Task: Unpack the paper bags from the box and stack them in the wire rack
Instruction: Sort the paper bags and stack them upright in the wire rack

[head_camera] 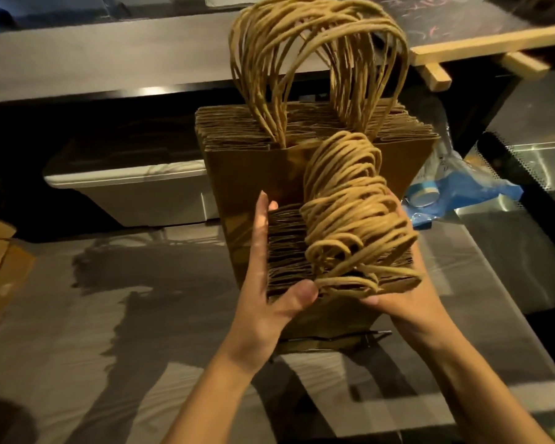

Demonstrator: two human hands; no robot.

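I hold a bundle (pixel 289 251) of flat paper bags between both hands above the counter (pixel 109 299), just in front of a second bundle (pixel 253 165) standing upright. My left hand (pixel 269 302) clamps its left side, thumb across the near face. My right hand (pixel 407 302) grips the right side, its fingers mostly hidden by the handles (pixel 350 213). The pack looks dense, stiff as a block, yet liable to fan. I'd squeeze the paper sides, never the springy handles.
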